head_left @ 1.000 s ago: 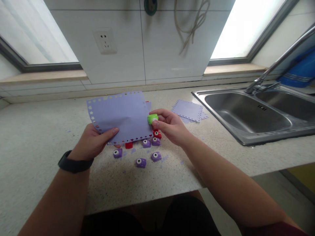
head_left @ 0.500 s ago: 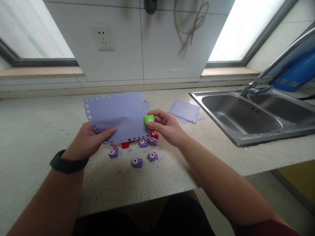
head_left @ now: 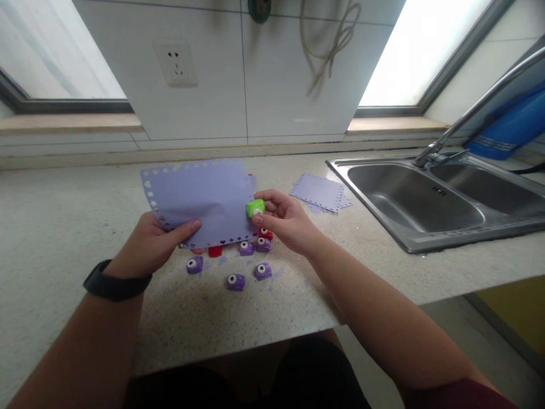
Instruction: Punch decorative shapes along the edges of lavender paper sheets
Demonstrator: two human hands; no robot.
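Note:
A purple sheet of paper (head_left: 200, 196), with small shapes cut along its left, top and bottom edges, is lifted above the counter. My left hand (head_left: 159, 241) grips its lower left corner, thumb on top and fingers underneath. At the sheet's right edge, my right hand (head_left: 285, 218) pinches a green craft punch (head_left: 255, 208) between thumb and fingers. Below the paper lie several purple craft punches, one at the front (head_left: 235, 282). A red craft punch (head_left: 266, 233) sits just under my right hand, and another red one (head_left: 215, 251) is partly covered by the sheet.
To the right, a few punched purple sheets (head_left: 319, 192) lie stacked on the speckled counter (head_left: 85, 227). Beyond them is a steel double sink (head_left: 426, 199) with a faucet (head_left: 434, 153). Tiny paper bits are scattered around the punches. A tiled wall with a socket (head_left: 175, 62) rises behind.
The whole view has shifted very slightly. Both hands keep their hold on the paper and the green craft punch, whose tilt at the right edge differs a little.

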